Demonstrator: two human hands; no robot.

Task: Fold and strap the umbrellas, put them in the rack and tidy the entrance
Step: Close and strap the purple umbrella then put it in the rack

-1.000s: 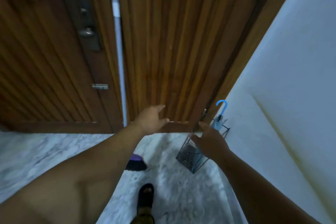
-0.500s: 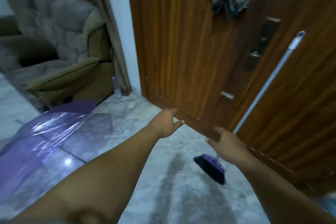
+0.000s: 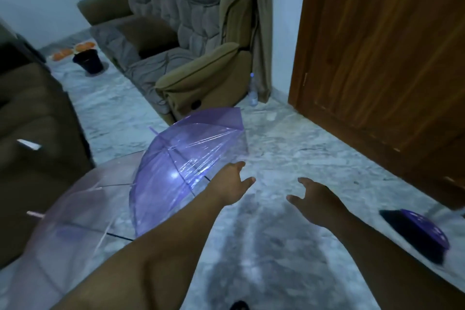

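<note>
Umbrella [image 3: 186, 158], domed purple clear plastic, marble floor [image 3: 289, 146]

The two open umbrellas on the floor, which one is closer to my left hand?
The purple umbrella. Its canopy lies right beside your left hand, toward the armchair. The pale pinkish clear umbrella sits farther back, at the lower left, partly behind the purple one.

I see a pale grey marbled stone floor [image 3: 289, 148]. On it, left of centre, lies an open purple transparent plastic umbrella [image 3: 181, 166], with an open clear pinkish umbrella [image 3: 75, 211] nearer left. A purple-backed black broom head [image 3: 417, 234] rests at right, a small clear plastic bottle [image 3: 252, 93] stands far by an olive recliner armchair [image 3: 198, 68], and a dark flowerpot [image 3: 88, 60] stands far left.
</note>
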